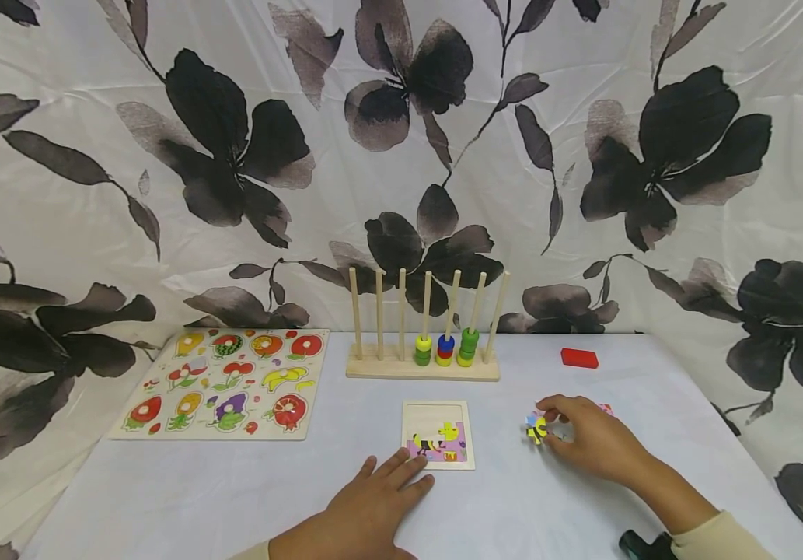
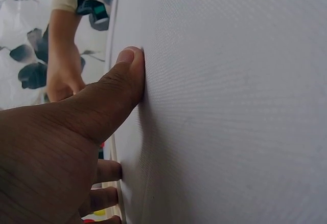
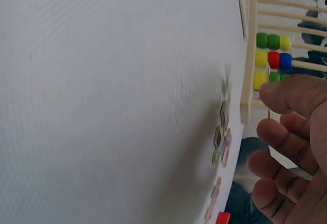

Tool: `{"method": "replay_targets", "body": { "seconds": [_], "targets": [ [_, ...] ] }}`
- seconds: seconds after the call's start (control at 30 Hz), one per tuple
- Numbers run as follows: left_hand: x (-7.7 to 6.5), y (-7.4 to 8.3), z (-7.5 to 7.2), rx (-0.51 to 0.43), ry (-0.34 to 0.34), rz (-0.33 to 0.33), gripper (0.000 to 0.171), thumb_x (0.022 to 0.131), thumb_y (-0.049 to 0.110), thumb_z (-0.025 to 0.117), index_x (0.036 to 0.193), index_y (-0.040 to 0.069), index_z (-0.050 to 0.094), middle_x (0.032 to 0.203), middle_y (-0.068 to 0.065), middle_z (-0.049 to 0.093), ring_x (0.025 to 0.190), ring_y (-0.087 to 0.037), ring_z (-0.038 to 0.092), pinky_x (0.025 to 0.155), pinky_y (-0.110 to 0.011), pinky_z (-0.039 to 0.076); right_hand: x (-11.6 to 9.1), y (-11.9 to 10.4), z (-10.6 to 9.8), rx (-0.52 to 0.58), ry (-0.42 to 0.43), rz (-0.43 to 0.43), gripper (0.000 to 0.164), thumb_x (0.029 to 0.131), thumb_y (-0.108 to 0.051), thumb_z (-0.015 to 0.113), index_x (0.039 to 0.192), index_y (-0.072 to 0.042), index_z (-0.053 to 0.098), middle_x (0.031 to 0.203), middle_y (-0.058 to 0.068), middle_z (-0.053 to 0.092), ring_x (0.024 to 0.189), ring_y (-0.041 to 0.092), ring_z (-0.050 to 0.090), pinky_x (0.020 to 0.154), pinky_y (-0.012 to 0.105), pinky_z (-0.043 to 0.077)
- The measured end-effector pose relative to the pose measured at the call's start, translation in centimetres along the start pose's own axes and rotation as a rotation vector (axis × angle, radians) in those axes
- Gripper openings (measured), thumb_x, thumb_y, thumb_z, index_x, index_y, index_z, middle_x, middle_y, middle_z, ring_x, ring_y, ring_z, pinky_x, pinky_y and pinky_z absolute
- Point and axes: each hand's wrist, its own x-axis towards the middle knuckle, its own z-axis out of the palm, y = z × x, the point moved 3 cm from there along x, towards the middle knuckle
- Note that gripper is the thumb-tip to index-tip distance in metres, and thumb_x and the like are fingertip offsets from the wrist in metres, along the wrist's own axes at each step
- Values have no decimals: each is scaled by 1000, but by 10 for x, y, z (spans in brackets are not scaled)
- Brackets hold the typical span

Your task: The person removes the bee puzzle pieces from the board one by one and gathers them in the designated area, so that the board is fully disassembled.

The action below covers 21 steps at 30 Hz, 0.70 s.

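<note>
A small square puzzle tray (image 1: 438,414) with several pink, yellow and black pieces fitted along its lower part lies mid-table. My left hand (image 1: 378,507) is spread flat, its fingertips at the tray's lower left edge and its thumb (image 2: 134,68) straight out on the cloth. To the right of the tray, my right hand (image 1: 593,438) pinches a thin jigsaw piece (image 3: 269,110) between thumb and index finger; it appears edge-on in the right wrist view. Under and beside that hand lie loose jigsaw pieces (image 3: 219,137), including a yellow and black one (image 1: 536,430).
Behind the tray stands a wooden peg rack (image 1: 422,372) with coloured beads on three pegs. A fruit puzzle board (image 1: 215,389) lies at the left. A red block (image 1: 579,358) sits at the back right. Floral cloth (image 1: 513,194) hangs behind the table.
</note>
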Motion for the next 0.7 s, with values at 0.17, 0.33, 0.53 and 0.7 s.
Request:
{"method": "replay_targets", "body": {
  "seconds": [0.17,0.33,0.53,0.7],
  "targets": [
    [-1,0,0,7,15,9,98,72,68,81,154,25,49,163,3,35,151,-25,29,112,-60,35,-2,6,-4,-1,-31,45,43,84,-18,82,124,-15,68,100,-9,66,96,18,61,77,42,52],
    [-1,0,0,5,12,9,98,72,68,81,154,25,49,163,3,35,151,-25,29,112,-60,35,-7,12,-7,-1,-39,52,44,83,-16,83,124,-13,67,100,-8,66,97,19,61,78,42,52],
    [-1,0,-1,-1,15,14,98,72,69,80,153,25,49,163,2,35,151,-25,30,112,-60,36,-11,21,-10,-9,-35,61,43,83,-14,82,124,-13,68,100,-9,66,97,19,61,78,42,51],
    [-1,0,-1,-3,18,17,98,72,69,80,153,25,49,163,2,35,151,-26,30,111,-61,36,-14,28,-12,-5,-35,74,44,83,-15,82,124,-13,68,98,-11,64,96,18,59,77,41,51]
  ]
}}
